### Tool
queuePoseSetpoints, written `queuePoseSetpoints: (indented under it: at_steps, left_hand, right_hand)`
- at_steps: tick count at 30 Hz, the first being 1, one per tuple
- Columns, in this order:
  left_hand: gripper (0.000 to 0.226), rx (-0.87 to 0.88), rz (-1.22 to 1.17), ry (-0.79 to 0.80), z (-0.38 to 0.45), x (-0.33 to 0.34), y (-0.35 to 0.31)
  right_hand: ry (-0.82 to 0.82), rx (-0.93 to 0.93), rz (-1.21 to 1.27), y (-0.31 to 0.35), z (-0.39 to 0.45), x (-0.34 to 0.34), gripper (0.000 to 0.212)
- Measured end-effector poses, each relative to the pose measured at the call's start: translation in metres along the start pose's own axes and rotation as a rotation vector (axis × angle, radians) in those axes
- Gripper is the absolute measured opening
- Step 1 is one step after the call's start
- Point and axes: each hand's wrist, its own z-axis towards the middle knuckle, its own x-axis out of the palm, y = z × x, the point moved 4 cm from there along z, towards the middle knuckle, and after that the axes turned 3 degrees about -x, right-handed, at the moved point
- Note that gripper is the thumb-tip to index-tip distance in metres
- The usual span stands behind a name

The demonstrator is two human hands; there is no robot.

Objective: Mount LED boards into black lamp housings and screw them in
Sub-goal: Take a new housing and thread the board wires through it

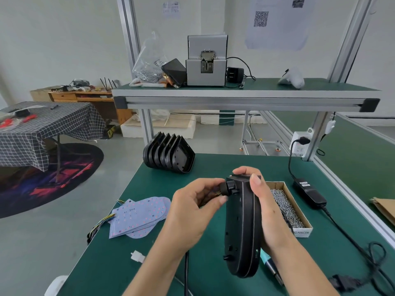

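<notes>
Holding a black lamp housing [243, 227] on edge above the green surface [213, 165], the right hand [270, 212] wraps its far end and right side, thumb on the near face, fingers [242, 170] curled over the top. The housing stands nearly upright, its long axis running from far to near, clear of the surface as far as I can judge.

My left hand [192, 210] is at the housing's upper left side, its fingers [213, 182] and thumb pressed together in a pinch on a small black round fitting [227, 188] that projects from the housing wall. I cannot tell what the fitting is.

To the left on the surface lies a fanned pile of pale blue LED boards [139, 216], with coloured wires [102, 223] trailing off its left edge. At the far left of the surface a row of further black housings [168, 155] stands nested on edge. Just right of the held housing sits an open cardboard box of screws [287, 206]. Beyond it to the right lies a black power adapter [310, 193] with its cable. A small white connector [137, 256] lies near the near left edge. On the shelf above stands a grey screw feeder [206, 60].
</notes>
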Motion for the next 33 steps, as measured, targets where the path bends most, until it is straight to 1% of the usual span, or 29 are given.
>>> queuePoseSetpoints:
  at_steps: [5,9,11,15,18,20,21,23,26,28,29,30,33]
  left_hand:
    - [0.029,0.127,0.02,-0.036,-0.004,0.001,-0.006]
    - [0.026,0.21,0.123,-0.078,-0.004,-0.001,-0.009]
    - [0.024,0.2,0.122,-0.079,-0.005,0.0,-0.01]
    - [0.021,0.132,0.017,-0.059,-0.003,0.003,-0.013]
    - [0.029,0.117,-0.056,-0.025,-0.001,0.004,-0.016]
    - [0.028,0.106,-0.068,-0.01,0.0,0.003,-0.017]
    - [0.026,0.104,-0.045,-0.009,0.0,0.003,-0.018]
    - [0.025,0.134,0.074,-0.013,0.0,0.0,-0.02]
    - [0.025,0.271,0.315,-0.009,0.002,-0.007,-0.026]
    - [0.022,0.328,0.468,-0.001,0.004,-0.008,-0.026]
    - [0.021,0.31,0.503,0.006,0.004,-0.009,-0.024]
    - [0.02,0.256,0.49,0.015,0.003,-0.009,-0.02]
    - [0.022,0.024,0.305,0.037,-0.003,-0.016,-0.006]
  right_hand:
    - [-0.008,0.013,0.044,0.001,-0.002,0.002,0.077]
    - [-0.019,0.061,0.127,-0.003,-0.006,0.002,0.078]
    - [-0.028,0.059,0.124,-0.004,-0.007,0.001,0.077]
    - [-0.037,0.015,0.042,-0.003,-0.008,-0.003,0.076]
    - [-0.026,-0.019,-0.028,0.002,-0.009,-0.004,0.076]
    - [-0.023,-0.039,-0.073,0.007,-0.009,-0.004,0.076]
    - [-0.021,-0.052,-0.093,0.009,-0.009,-0.003,0.074]
    - [-0.01,-0.07,-0.132,0.013,-0.01,-0.002,0.063]
    - [-0.005,-0.099,-0.154,0.015,-0.01,0.0,0.052]
    - [-0.014,-0.109,-0.195,0.013,-0.01,0.001,0.049]
    - [-0.023,-0.102,-0.224,0.011,-0.01,0.001,0.05]
    - [-0.027,-0.096,-0.246,0.009,-0.01,0.002,0.053]
    - [-0.037,-0.13,-0.208,0.005,-0.01,0.001,0.057]
